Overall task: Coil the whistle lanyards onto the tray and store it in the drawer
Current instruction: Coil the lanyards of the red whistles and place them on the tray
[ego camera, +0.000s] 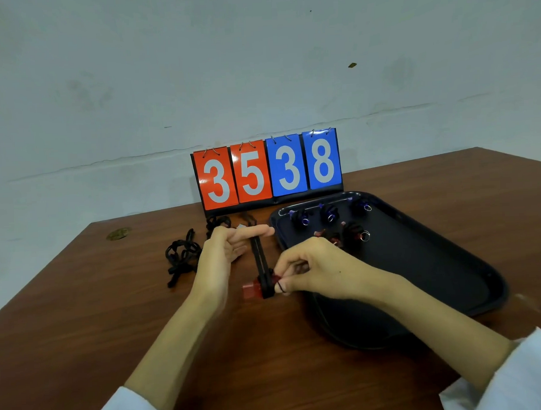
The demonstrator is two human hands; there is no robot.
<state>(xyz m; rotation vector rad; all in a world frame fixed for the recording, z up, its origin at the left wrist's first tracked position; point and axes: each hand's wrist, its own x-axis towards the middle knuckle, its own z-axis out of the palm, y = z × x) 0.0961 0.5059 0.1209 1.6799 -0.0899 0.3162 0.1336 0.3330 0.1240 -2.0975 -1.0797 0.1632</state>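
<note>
White sleeves (126,409) at both lower corners, bare forearms reaching forward over a brown wooden table (81,306).

Nearer of the two, the right hand (312,268): curled tight, thumb and fingertips pinching the near end of a black lanyard strap (259,258), a thin black cord looped at one fingertip. Just left of that pinch, a red plastic whistle (251,291) on the same strap, low at the table; resting or lifted, cannot tell.

Farther out, the left hand (221,253): holds the strap's far end, index finger straight and pointing toward the tray, remaining fingers curled in. Strap doubled and drawn taut between both hands, just beside the tray's left edge.

To the right, a dark plastic tray (436,259), rectangular with rounded corners, flat on the table. Clustered in its far left part, five coiled lanyards (328,214) with small metal rings: three in a row along the far rim, two nearer, one of those with a red piece.

Left of the left hand, loose black lanyards (181,255) tangled on the tabletop, another bundle behind the knuckles.

Against the pale wall, a flip scoreboard (268,174) reading 35 in red and 38 in blue. Far left on the table, a small brass-coloured disc (118,233).
</note>
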